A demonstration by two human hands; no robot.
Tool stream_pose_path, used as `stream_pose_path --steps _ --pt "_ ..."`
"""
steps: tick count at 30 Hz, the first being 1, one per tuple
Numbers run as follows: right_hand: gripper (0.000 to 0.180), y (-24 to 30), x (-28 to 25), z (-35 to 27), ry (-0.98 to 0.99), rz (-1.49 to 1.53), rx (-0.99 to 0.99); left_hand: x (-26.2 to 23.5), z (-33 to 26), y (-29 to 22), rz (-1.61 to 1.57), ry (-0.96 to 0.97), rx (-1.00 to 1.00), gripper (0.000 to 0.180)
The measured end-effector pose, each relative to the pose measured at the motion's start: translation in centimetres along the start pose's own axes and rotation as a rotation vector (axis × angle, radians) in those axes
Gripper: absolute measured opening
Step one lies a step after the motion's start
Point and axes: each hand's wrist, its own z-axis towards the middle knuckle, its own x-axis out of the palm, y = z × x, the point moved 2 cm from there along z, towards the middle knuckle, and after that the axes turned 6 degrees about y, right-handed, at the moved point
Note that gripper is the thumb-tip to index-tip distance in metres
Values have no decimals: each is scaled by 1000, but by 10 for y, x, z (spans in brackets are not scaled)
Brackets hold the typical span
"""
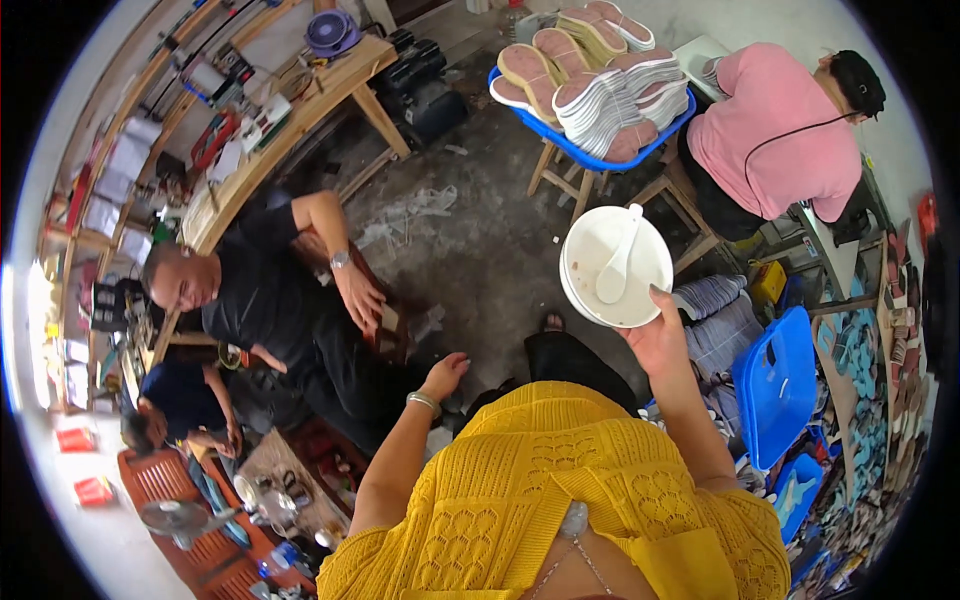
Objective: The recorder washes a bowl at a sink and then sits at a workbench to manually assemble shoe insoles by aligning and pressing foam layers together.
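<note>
My right hand (660,338) grips a white bowl (583,262) by its near right rim, with the thumb over the edge. A second rim shows along its left side, so it looks like bowls stacked together. Inside lies a white soup spoon (619,262), its handle resting on the far rim; small specks dot the bottom. My left hand (444,377), a bracelet at its wrist, hangs lower left with fingers loosely curled in and nothing visible in them. It is close to the leg of a seated person in black (270,275).
A blue basket piled with shoe soles (610,85) stands on a wooden stool ahead. A person in pink (770,130) sits at right, near a blue crate (775,390). On the left are a wooden workbench (330,95), another person (185,400) and a red-brown bench (165,480).
</note>
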Motion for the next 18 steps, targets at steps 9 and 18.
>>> stream_pose_path --steps 9,18 --pt "56 93 48 185 4 -95 -114 -42 154 -94 -50 165 19 39" --pt "58 144 159 383 116 -75 -138 -190 244 -152 41 -48 65 37"
